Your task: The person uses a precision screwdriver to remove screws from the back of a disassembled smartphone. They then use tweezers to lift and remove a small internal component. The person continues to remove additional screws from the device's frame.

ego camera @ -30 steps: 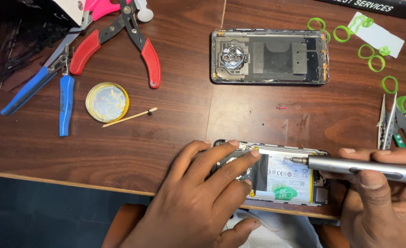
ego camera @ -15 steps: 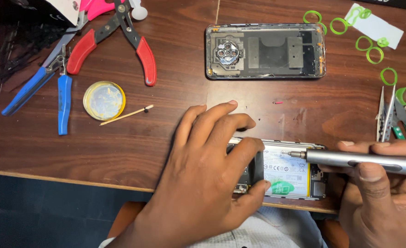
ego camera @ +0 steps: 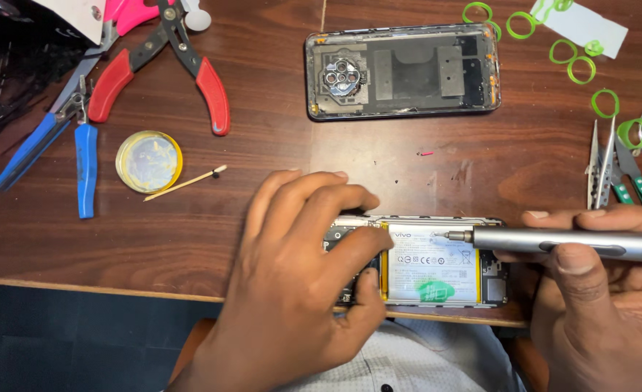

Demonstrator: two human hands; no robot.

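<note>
Phone (ego camera: 437, 268), back removed, lies at 6 o'clock on surface edge. My left hand (ego camera: 299, 283) clamps its left end; right hand (ego camera: 597, 290) grips electric screwdriver (ego camera: 575, 243), tip over battery (ego camera: 433, 261). Probably light, stiff, fragile inside: hold by frame edges.

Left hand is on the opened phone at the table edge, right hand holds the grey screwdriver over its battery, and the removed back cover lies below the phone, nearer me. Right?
Not quite. In the head view the back cover lies above the phone, farther from you. The left hand is on the phone, and the right hand holds the screwdriver over the battery.
</note>
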